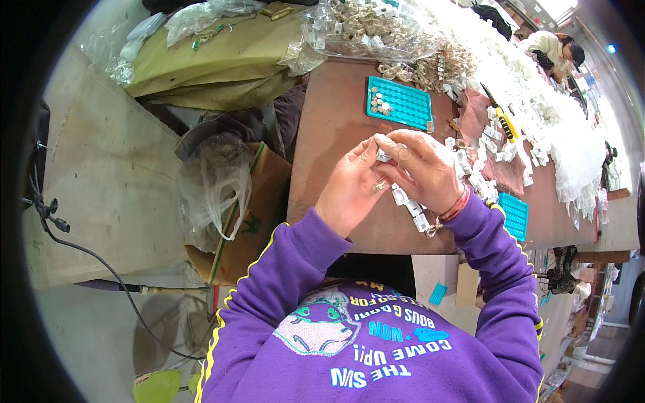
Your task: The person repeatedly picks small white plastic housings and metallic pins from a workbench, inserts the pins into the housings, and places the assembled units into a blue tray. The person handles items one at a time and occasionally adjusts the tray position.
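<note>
Both my hands meet above the near part of the brown table (322,144). My left hand (349,183) is closed, its thumb and forefinger pinching a small white block-like piece (383,155). From the other side, the fingertips of my right hand (430,168) press on the same piece; its details are mostly hidden by the fingers. A small shiny gold-toned bit (378,185) shows by my left palm. Below my right hand lies a short row of small white pieces (411,208) with tan cord at its end.
Beyond my hands lies a teal grid tray (410,106) with several round pale pieces. A second teal tray (513,216) sits at the right. Loose white pieces (490,141) and a yellow-and-black tool (505,121) rest on pink cloth. A cardboard box (265,195) and plastic bag (215,185) stand left.
</note>
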`<action>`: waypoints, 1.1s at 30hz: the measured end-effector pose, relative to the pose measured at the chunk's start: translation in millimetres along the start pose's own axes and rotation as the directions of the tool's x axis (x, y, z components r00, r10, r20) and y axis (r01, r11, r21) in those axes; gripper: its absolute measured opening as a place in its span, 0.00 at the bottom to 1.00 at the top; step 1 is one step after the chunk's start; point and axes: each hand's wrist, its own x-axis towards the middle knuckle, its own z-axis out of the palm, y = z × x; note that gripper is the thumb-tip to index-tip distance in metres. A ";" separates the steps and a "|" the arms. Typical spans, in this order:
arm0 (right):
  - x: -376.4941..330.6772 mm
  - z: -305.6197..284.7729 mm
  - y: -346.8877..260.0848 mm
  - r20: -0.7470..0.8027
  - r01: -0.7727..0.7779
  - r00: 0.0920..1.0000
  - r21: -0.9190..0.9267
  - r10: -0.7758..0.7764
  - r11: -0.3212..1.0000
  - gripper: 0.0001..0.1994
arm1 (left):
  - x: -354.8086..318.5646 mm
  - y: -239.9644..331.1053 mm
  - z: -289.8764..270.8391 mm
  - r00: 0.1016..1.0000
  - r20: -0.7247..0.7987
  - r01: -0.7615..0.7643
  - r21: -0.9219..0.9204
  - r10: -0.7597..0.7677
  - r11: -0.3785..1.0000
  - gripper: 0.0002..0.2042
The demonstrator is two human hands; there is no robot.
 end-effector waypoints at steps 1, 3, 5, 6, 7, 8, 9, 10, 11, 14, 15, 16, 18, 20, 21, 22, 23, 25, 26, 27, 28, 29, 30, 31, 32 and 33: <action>0.0 -0.1 1.4 0.013 0.022 1.000 -0.022 -0.022 0.999 0.20 | 0.0 -1.2 -0.7 1.000 -0.030 0.006 0.003 -0.006 1.000 0.13; 0.4 0.8 3.8 0.038 0.071 0.997 -0.064 -0.069 0.995 0.19 | 0.3 -1.3 -2.8 0.999 -0.032 0.009 -0.012 -0.009 1.000 0.13; 0.3 1.7 4.6 0.046 0.081 0.996 -0.067 -0.078 0.994 0.18 | -0.9 -1.7 -4.6 0.997 -0.073 0.035 -0.017 -0.036 0.999 0.13; 0.0 1.8 4.9 0.051 0.086 0.995 -0.071 -0.082 0.994 0.18 | -1.3 -2.4 -5.4 0.994 -0.092 0.050 -0.018 -0.051 0.999 0.13; -0.5 1.6 5.4 0.052 0.092 0.995 -0.083 -0.087 0.992 0.18 | -1.7 -2.9 -6.3 0.994 -0.096 0.049 -0.023 -0.051 0.999 0.12; -1.2 1.0 5.9 0.053 0.095 0.994 -0.097 -0.090 0.991 0.18 | -2.1 -3.3 -7.1 0.994 -0.100 0.051 -0.028 -0.053 0.998 0.12; -2.0 0.0 6.4 0.061 0.091 0.995 -0.109 -0.085 0.990 0.18 | -2.2 -3.8 -7.8 0.996 -0.078 0.050 -0.033 -0.053 0.998 0.12; -2.8 -1.2 7.4 0.054 0.097 0.994 -0.099 -0.092 0.990 0.18 | -2.1 -3.6 -8.8 0.995 -0.073 0.064 -0.036 -0.066 0.997 0.12; -3.5 -2.4 8.7 0.055 0.097 0.994 -0.085 -0.093 0.992 0.19 | -2.0 -3.1 -9.7 0.996 -0.044 0.072 -0.041 -0.074 0.997 0.12; -6.6 -2.2 9.6 0.039 0.086 0.996 -0.082 -0.084 0.993 0.19 | -1.7 -3.2 -10.1 0.997 -0.021 0.074 -0.042 -0.075 0.996 0.11; -7.1 -1.1 9.2 0.029 0.080 0.997 -0.088 -0.078 0.993 0.19 | -1.7 -3.2 -9.2 0.997 -0.016 0.073 -0.026 -0.073 0.997 0.11; -7.1 0.2 9.0 0.024 0.071 0.997 -0.081 -0.069 0.994 0.19 | -1.4 -2.9 -7.9 0.997 -0.028 0.066 -0.041 -0.068 0.997 0.11; -5.7 2.5 8.1 -0.024 0.068 0.997 -0.058 -0.069 0.996 0.19 | -0.7 -2.7 -3.3 0.994 -0.091 0.064 -0.013 -0.065 0.998 0.10; -3.0 2.4 8.1 0.012 -0.038 0.999 0.020 0.038 0.999 0.19 | 0.7 -3.5 2.8 0.986 -0.163 -0.040 -0.030 0.034 0.999 0.07; -1.4 2.0 8.4 0.013 -0.082 0.997 0.064 0.081 0.995 0.19 | 1.4 -3.4 5.7 0.977 -0.196 -0.091 -0.025 0.084 0.996 0.06; -2.0 -1.1 7.4 0.038 -0.209 0.978 0.141 0.206 0.968 0.19 | 2.0 -2.3 8.0 0.955 -0.257 -0.145 0.034 0.148 0.989 0.06; -2.1 -3.7 7.7 0.039 -0.317 0.948 0.181 0.315 0.931 0.18 | 3.0 -1.0 9.6 0.934 -0.286 -0.199 0.087 0.216 0.976 0.06; -1.9 -11.4 14.9 0.028 -0.445 0.894 0.151 0.446 0.883 0.15 | 4.1 0.9 10.9 0.893 -0.319 -0.274 0.174 0.318 0.946 0.07; -3.0 -12.3 17.2 0.050 -0.557 0.829 0.155 0.557 0.816 0.11 | 4.1 1.6 10.6 0.877 -0.327 -0.296 0.209 0.352 0.932 0.07; -3.7 -12.1 20.8 0.063 -0.478 0.878 0.105 0.474 0.872 0.10 | 3.9 2.1 9.7 0.845 -0.387 -0.288 0.252 0.369 0.924 0.07; -4.3 -10.5 24.5 0.080 -0.391 0.919 0.056 0.386 0.919 0.08 | 4.2 0.7 8.9 0.842 -0.335 -0.343 0.271 0.422 0.899 0.06; -6.1 -8.4 26.7 0.109 -0.324 0.941 0.008 0.321 0.946 0.07 | 4.1 0.7 7.3 0.836 -0.339 -0.341 0.295 0.431 0.893 0.07; -8.5 -3.9 26.7 0.150 -0.246 0.956 -0.066 0.253 0.967 0.04 | 4.2 0.6 5.7 0.836 -0.326 -0.345 0.313 0.441 0.885 0.07; -9.5 -0.5 28.2 0.192 -0.154 0.966 -0.098 0.170 0.983 0.04 | 4.5 0.4 4.0 0.834 -0.325 -0.343 0.330 0.447 0.880 0.07; -11.3 2.0 28.3 0.218 -0.102 0.966 -0.161 0.136 0.982 0.03 | 5.1 -0.1 2.7 0.841 -0.314 -0.348 0.311 0.441 0.884 0.07; -12.6 4.4 28.0 0.239 -0.046 0.966 -0.211 0.097 0.977 0.02 | 5.4 -0.4 1.6 0.845 -0.316 -0.346 0.292 0.432 0.892 0.07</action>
